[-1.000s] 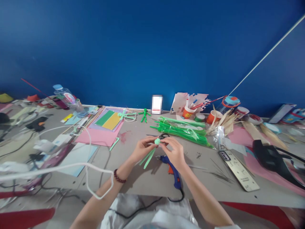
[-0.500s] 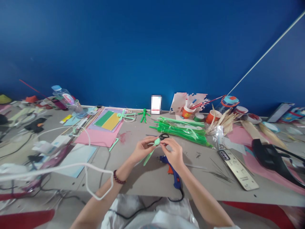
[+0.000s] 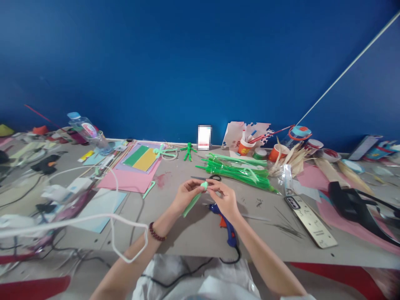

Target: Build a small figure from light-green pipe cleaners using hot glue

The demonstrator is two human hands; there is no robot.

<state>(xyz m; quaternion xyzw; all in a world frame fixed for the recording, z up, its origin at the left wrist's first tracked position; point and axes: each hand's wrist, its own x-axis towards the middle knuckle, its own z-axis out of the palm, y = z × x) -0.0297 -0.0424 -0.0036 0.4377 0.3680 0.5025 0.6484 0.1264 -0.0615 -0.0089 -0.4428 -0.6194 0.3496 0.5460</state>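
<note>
Between my two hands is a pale green pipe cleaner point(image 3: 191, 205), its upper end wound into a small knob and its tail slanting down to the left. My left hand point(image 3: 188, 194) pinches it from the left, fingers closed. From the right, my right hand point(image 3: 224, 199) grips the knob with thumb and fingertips. Just behind my fingers lie black-handled scissors point(image 3: 215, 178), partly hidden. A blue glue gun point(image 3: 230, 234) rests on the table beside my right wrist. A green pipe-cleaner figure point(image 3: 188, 151) stands farther back.
A bundle of green pipe cleaners point(image 3: 237, 171) lies behind my right hand. Coloured sheets point(image 3: 125, 179) are at the left, with a white cable point(image 3: 131, 216) looping over my left forearm. A patterned phone point(image 3: 311, 223) and a black device point(image 3: 346, 208) lie right.
The pipe cleaner has turned slightly in my fingers, its tail swinging a little down and left. Both hands keep their hold and have barely shifted.
</note>
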